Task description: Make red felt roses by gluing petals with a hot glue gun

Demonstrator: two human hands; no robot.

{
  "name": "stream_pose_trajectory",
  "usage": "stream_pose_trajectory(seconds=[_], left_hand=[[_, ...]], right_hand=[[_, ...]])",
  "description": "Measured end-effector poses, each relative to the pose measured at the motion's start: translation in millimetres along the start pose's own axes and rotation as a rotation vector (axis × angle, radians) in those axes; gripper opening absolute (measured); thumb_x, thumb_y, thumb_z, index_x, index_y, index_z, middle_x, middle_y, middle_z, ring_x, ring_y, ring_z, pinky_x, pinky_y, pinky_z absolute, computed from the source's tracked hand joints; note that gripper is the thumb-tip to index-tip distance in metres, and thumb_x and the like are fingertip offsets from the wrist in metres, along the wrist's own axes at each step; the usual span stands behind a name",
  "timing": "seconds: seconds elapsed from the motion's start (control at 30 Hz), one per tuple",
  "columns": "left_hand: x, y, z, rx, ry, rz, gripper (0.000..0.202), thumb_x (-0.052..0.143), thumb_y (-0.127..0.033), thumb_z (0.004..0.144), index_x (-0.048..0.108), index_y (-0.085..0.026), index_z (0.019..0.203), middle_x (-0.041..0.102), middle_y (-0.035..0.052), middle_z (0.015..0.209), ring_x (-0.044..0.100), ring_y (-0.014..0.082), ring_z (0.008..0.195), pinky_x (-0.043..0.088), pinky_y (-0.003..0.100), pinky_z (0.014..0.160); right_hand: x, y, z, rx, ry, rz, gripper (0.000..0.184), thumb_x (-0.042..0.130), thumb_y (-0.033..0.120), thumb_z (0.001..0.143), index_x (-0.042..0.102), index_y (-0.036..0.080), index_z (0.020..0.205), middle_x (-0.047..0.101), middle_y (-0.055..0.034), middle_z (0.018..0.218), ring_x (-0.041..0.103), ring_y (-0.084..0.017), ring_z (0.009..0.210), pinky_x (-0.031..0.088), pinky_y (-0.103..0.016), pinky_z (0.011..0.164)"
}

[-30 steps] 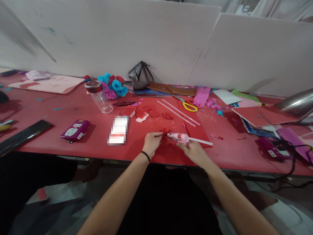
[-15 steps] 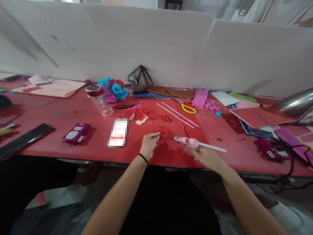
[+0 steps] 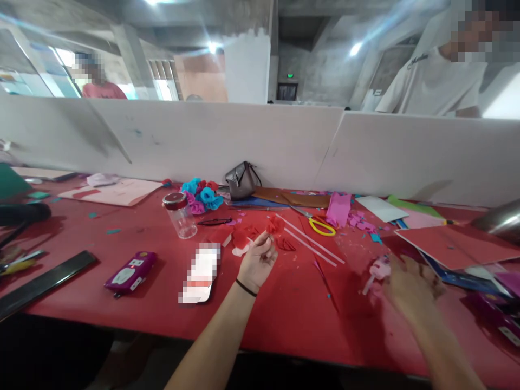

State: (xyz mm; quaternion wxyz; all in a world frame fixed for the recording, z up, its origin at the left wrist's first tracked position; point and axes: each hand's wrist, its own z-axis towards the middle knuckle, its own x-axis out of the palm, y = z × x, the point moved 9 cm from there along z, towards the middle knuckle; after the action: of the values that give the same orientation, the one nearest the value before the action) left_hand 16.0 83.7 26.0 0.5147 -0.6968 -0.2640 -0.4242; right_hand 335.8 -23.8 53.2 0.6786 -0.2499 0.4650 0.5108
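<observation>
Pinched in the fingers of my left hand (image 3: 260,257) is a red crepe-paper flower (image 3: 275,224), raised a little above the table. My right hand (image 3: 412,281) is blurred over the right side of the table, its fingers looking apart. Just left of it is the pink-wrapped glue gun (image 3: 378,268), with its clear glue stick (image 3: 369,285) pointing down and left. Whether the thumb still touches the glue gun is unclear. Red paper pieces (image 3: 241,236) and two clear glue sticks (image 3: 311,244) lie beyond my left hand.
Yellow-handled scissors (image 3: 322,226), pink paper (image 3: 338,209) and a bunch of paper flowers (image 3: 203,195) lie farther back. A clear jar (image 3: 181,219), a phone (image 3: 202,271) and a purple box (image 3: 130,272) are on the left. Beyond the white partition (image 3: 211,132), two people are visible.
My right hand has moved right with the glue gun, which now sits beside the hand. My left hand has lifted the red flower slightly. The view has tilted up.
</observation>
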Motion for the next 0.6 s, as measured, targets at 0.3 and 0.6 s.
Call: stream_pose_trajectory(seconds=[0.3,0.6], left_hand=[[-5.7,22.9,26.5,-0.084,-0.020,-0.039,0.016,0.065,-0.003,0.069,0.060,-0.016,0.077,0.052,-0.0040,0.067,0.028,0.0025,0.044,0.027,0.018,0.045],[-8.1,37.2,27.3,-0.141,-0.039,-0.020,0.020,0.067,-0.004,0.065,0.063,-0.016,0.079,0.044,-0.0065,0.053,0.027,0.0035,0.042,0.024,0.019,0.045]], right_hand=[[41.0,213.6,26.8,0.091,0.306,1.494,0.026,0.069,0.039,0.068,0.073,0.019,0.083,0.073,-0.0041,0.080,0.064,-0.021,0.079,0.049,-0.035,0.080],[43.1,217.0,11.8,0.188,0.313,1.662,0.017,0.074,0.036,0.066,0.073,0.018,0.068,0.067,-0.0006,0.063,0.056,-0.014,0.062,0.046,-0.026,0.061]])
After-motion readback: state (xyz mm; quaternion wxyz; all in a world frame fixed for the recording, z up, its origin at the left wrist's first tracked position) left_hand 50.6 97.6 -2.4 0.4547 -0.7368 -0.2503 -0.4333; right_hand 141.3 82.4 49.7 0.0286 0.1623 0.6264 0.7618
